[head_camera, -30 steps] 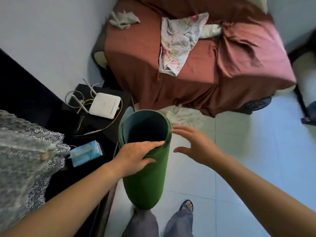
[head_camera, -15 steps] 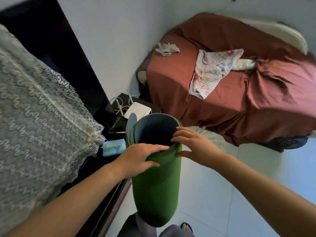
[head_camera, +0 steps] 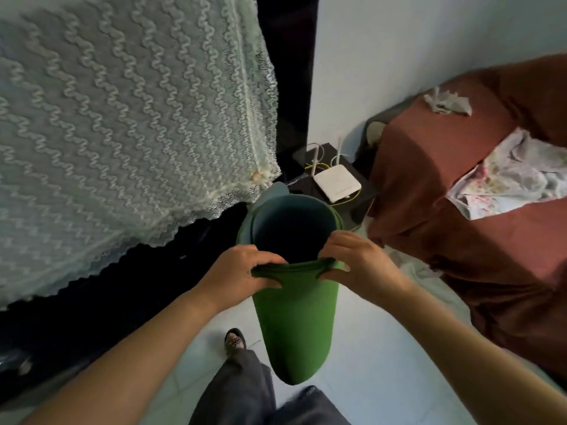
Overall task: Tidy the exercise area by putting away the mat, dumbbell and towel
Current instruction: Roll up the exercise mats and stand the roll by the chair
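Green foam front and centre: the mat (head_camera: 294, 317) is rolled into a loose tube and stands on end, open mouth up, just ahead of the person's legs. Its inside looks a dull blue-grey, and one loose corner sticks up at the far left of the rim. Left grip (head_camera: 242, 269) pinches the near edge of that rim, fingers curled over the top and thumb on the outer face. Right grip (head_camera: 357, 262) does the same a little way along, so the stretch of rim between the two is pulled flat and creased. Whether the bottom end touches the floor (head_camera: 383, 348) I cannot tell; it hangs very close to the pale tiles.

Below the mat come grey trouser legs (head_camera: 242, 391), and one foot in a patterned sandal (head_camera: 234, 342) sits just left of the tube.

Up on the left a big sheet of pale lace cloth (head_camera: 122, 118) drapes over something dark, its scalloped edge close to the mat's far rim. Beyond the tube, against the white wall, a white router (head_camera: 337, 183) with two antennas lies on a low black desk (head_camera: 363, 179), a yellow cable (head_camera: 349, 197) curling beside it.

On the right is a bed (head_camera: 429, 179) under a rust-brown cover, with a floral cloth (head_camera: 509, 176) spread on it and a crumpled white rag (head_camera: 448, 102) further back.
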Motion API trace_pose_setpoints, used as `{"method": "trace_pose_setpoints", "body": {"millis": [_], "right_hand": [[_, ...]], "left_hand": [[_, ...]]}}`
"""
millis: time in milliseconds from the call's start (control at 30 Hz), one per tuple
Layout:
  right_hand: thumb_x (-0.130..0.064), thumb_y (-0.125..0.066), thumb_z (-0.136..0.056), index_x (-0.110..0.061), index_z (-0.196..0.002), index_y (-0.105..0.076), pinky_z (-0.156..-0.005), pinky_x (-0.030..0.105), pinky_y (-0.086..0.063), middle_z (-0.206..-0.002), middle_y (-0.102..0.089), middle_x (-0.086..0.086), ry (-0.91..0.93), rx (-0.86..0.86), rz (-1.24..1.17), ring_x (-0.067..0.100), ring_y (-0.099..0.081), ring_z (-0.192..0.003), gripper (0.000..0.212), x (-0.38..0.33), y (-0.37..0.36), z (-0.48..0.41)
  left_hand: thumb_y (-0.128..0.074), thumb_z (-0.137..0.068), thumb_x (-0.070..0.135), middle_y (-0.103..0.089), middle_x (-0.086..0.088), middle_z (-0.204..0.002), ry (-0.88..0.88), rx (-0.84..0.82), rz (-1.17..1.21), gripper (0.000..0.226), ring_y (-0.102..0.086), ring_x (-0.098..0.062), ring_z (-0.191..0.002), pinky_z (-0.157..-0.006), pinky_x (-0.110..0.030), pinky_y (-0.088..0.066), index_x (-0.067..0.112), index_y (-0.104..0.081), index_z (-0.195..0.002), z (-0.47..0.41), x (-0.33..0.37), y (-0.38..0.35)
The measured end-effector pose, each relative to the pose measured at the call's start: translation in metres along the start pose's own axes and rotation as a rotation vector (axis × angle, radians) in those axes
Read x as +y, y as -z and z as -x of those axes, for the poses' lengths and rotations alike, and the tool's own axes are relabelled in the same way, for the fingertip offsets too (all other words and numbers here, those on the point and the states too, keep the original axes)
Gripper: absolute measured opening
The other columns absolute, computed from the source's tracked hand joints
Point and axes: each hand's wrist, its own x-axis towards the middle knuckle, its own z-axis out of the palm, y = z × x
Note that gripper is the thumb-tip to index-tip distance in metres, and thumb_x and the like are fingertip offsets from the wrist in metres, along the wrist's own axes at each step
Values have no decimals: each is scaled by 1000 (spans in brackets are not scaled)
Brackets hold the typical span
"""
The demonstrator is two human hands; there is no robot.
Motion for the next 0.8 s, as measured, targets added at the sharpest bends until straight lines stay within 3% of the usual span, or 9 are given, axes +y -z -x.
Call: {"method": "trace_pose_setpoints", "body": {"millis": [200, 433, 600, 800], "right_hand": [[-24, -83, -66, -15, -96, -69, -80, 23, -46, -96, -64, 0, 112, -47, -97, 15, -56, -95, 34, -54, -48, -23], [-23, -85, -63, -16, -91, -70, -82, 14, -41, -93, -63, -1, 304, -164, -177, 9, -51, -93, 33, -151, -120, -62], [-23, -87, -60, -16, -89, -70, -81, 25, -47, -90, -65, 0, 457, -227, -192, 12, -52, -91, 35, -248, -184, -91], [-28, -81, -64, -17, -90, -71, -85, 29, -45, -89, -66, -1, 619, -299, -192, 11, -51, -91, 30, -379, -272, -120]], "left_hand": [[-83, -65, 29, -48, 22, -74, 223, 170, 23, 37, -48, 2, -74, -69, -9, -34, 33, -73, -100, 88, -25, 13], [-82, -66, 31, -43, 24, -74, 424, 305, 9, 39, -43, 6, -70, -69, -7, -29, 33, -71, -104, 213, -73, 33], [-82, -64, 26, -65, 4, -81, 500, 397, 34, 35, -49, -5, -74, -70, -13, -35, 26, -73, -98, 325, -113, 55], [-82, -67, 22, -60, 1, -84, 647, 552, 49, 34, -44, -7, -82, -76, -4, -23, 22, -73, -99, 464, -166, 83]]}}
